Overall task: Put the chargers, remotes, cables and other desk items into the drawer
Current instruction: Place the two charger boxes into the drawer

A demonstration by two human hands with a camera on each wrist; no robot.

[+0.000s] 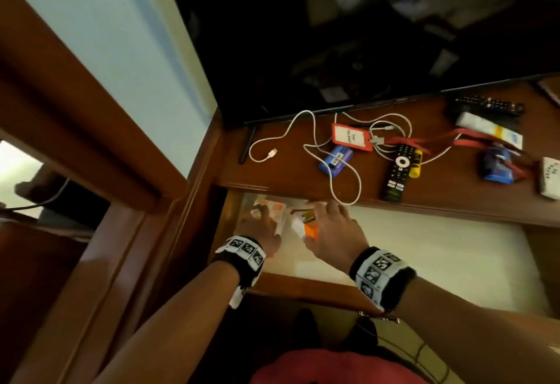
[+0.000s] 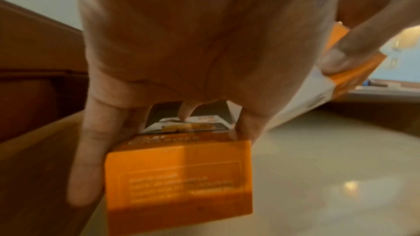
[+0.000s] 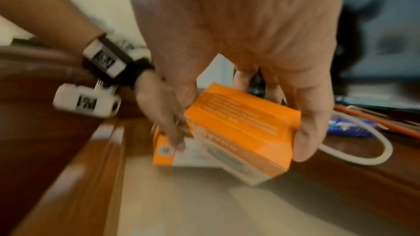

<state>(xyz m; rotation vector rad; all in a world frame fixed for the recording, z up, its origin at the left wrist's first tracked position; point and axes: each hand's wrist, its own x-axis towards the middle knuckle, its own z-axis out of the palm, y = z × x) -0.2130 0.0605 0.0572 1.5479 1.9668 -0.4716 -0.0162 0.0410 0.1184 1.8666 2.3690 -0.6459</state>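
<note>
The left hand point(image 2: 200, 46) clamps a small orange-and-white cardboard charger box point(image 2: 179, 177) between thumb and fingers, low in the open wooden drawer point(image 1: 424, 250) near its pale floor, whether touching I can't tell. At its three o'clock the right hand point(image 3: 238, 30) grips a second orange-and-white carton point(image 3: 240, 132), tilted on one corner. Beyond, at twelve o'clock on the brown wooden desktop point(image 1: 454, 183), a white charging cable point(image 1: 333, 183) loops over the edge toward the drawer; the right wrist could snag it, dragging the black remote control point(image 1: 400, 171) down.

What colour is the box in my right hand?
Orange with white sides. The box held in the right hand shows best in the right wrist view.
</note>
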